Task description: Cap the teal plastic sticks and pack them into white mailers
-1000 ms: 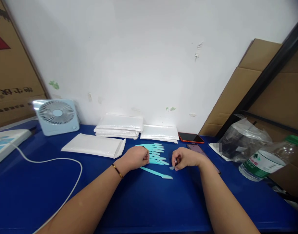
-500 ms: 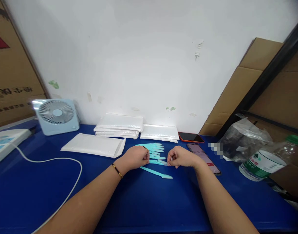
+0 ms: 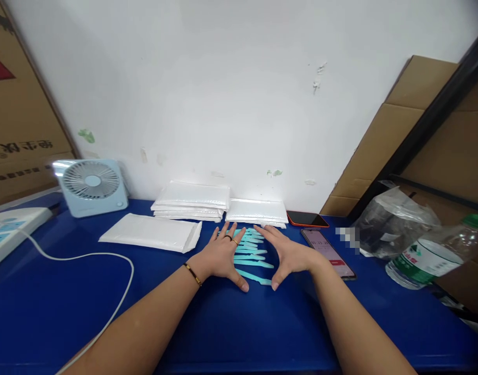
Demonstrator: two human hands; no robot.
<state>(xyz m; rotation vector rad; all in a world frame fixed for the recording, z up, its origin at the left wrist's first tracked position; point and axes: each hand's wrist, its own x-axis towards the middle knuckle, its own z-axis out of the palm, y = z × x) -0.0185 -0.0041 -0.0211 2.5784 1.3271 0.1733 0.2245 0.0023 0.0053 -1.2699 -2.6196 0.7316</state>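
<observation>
Several teal eyebrow razors [image 3: 253, 257] lie side by side in a row on the blue table, their pale blade ends toward the right. My left hand [image 3: 223, 258] is spread over their left ends, fingers stretched toward the wall and thumb out near the closest razor [image 3: 258, 279]. On the other side, my right hand [image 3: 288, 254] has its fingers extended along the right ends, the thumb by that closest razor's tip. Neither hand grips anything. The left fingers and palm hide part of the razors; whether the hands touch them I cannot tell.
White padded mailers are stacked in two piles [image 3: 192, 195] [image 3: 256, 209] by the wall. A single mailer [image 3: 147, 233] lies left. Two phones [image 3: 307, 219] [image 3: 330, 255], a plastic bag [image 3: 391, 221] and a bottle [image 3: 426, 260] are right. A fan [image 3: 92, 187] and white cable [image 3: 127, 276] are left.
Both hands have gone from pinching at a razor to spread fingers around the row. The razor formerly between them now lies with the others.
</observation>
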